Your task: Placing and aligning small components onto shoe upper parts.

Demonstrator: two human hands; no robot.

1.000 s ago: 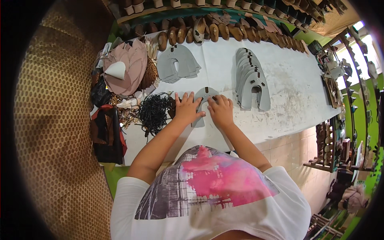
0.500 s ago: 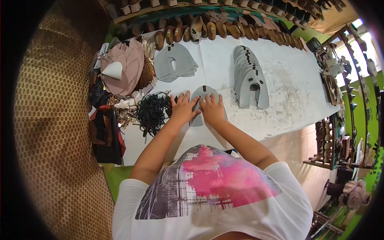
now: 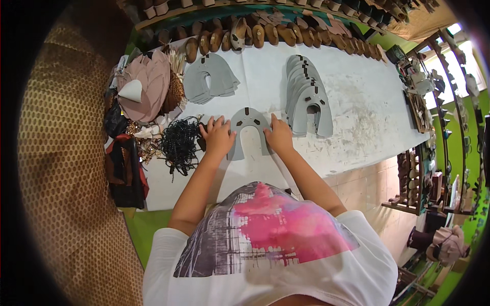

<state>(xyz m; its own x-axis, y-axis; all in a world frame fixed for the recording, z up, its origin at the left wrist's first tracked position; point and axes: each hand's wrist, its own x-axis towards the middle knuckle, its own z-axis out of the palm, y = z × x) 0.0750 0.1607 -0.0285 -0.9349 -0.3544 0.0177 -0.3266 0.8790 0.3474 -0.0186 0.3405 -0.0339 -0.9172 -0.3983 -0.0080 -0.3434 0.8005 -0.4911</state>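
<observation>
A grey U-shaped shoe-upper piece lies flat on the white table before me, with small dark patches on its curve. My left hand rests at its left leg, fingers spread and pointing away from me. Something dark shows beside that hand, partly covered by it. At the right leg is my right hand, its index finger stretched forward and its thumb touching the piece's edge; the other fingers are hard to make out. A row of overlapping grey uppers with dark patches lies just to the right.
Farther left lies a fanned stack of grey uppers. A tangle of dark beaded strands sits left of my left hand, below a pile of pinkish pieces. Wooden shoe lasts line the table's far edge. Shelving stands at the right.
My hands have moved apart, off the middle of the grey upper to its two sides. Its dark side patches and open centre now show. The whole view has shifted slightly.
</observation>
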